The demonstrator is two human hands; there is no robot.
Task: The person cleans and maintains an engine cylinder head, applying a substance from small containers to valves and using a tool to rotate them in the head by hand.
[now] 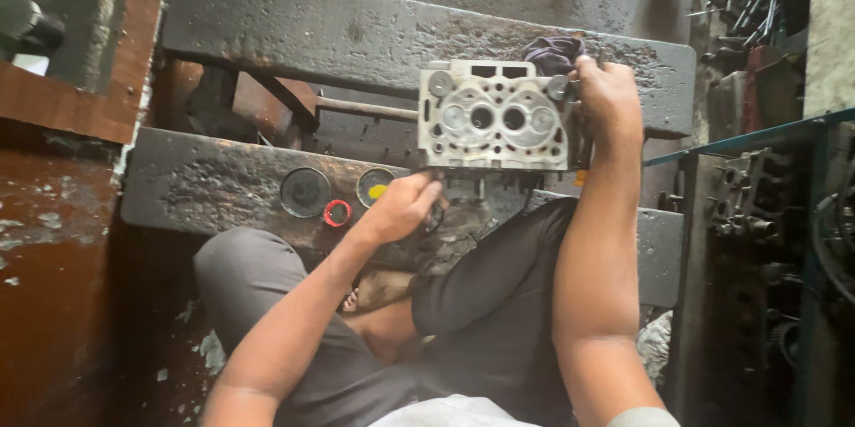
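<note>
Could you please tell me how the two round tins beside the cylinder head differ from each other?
The left tin looks dark and dull inside; the right tin holds a yellow blob. The left tin seems slightly larger. The right tin lies nearer the left hand. Both are round, open and flat on the grimy bench.

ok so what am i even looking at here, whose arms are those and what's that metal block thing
One picture, taken by a camera on a person's head, looking down at their own arms and lap. The grey metal block is a cast engine part with round openings, resting across two dark, greasy beams. The right hand grips its right end; the left hand touches its lower edge. On the nearer beam lie a small open tin with yellow paste, a dark round lid and a red ring. A dark rag sits behind the block.
</note>
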